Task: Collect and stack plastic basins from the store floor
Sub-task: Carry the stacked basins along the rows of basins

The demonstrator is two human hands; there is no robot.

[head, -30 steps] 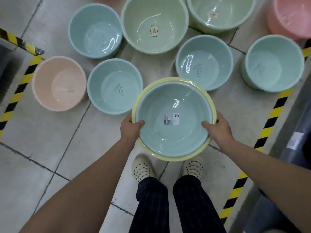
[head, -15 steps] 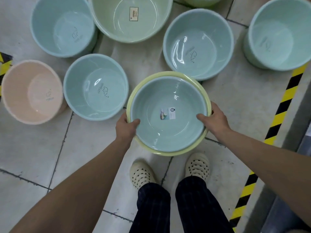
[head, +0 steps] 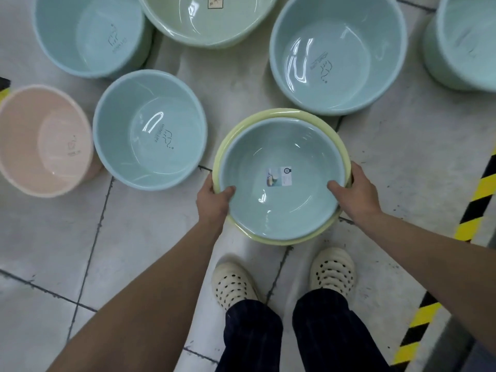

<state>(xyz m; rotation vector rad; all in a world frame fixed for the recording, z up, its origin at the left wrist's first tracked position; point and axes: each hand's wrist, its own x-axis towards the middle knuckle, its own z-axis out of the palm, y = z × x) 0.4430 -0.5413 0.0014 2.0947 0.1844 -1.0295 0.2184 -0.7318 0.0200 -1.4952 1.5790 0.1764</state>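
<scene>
I hold a stack of two basins above the floor: a light blue basin (head: 281,200) with a small label inside, nested in a pale yellow basin (head: 257,118). My left hand (head: 213,201) grips the stack's left rim, thumb inside. My right hand (head: 354,193) grips the right rim the same way. On the tiled floor beyond lie a blue basin (head: 150,130) to the left, a pink basin (head: 43,140) at far left, another blue basin (head: 336,53) ahead right, and a green basin (head: 206,20) at the top.
More blue basins lie at the top left (head: 88,33) and top right edge (head: 464,41). Yellow-and-black floor tape (head: 472,208) runs along the right. My two feet in cream perforated clogs (head: 232,284) stand just below the held stack.
The view has dropped closer to the floor, so the basins look larger and the far ones have slid out of the top. My hands keep the same grip on the stack.
</scene>
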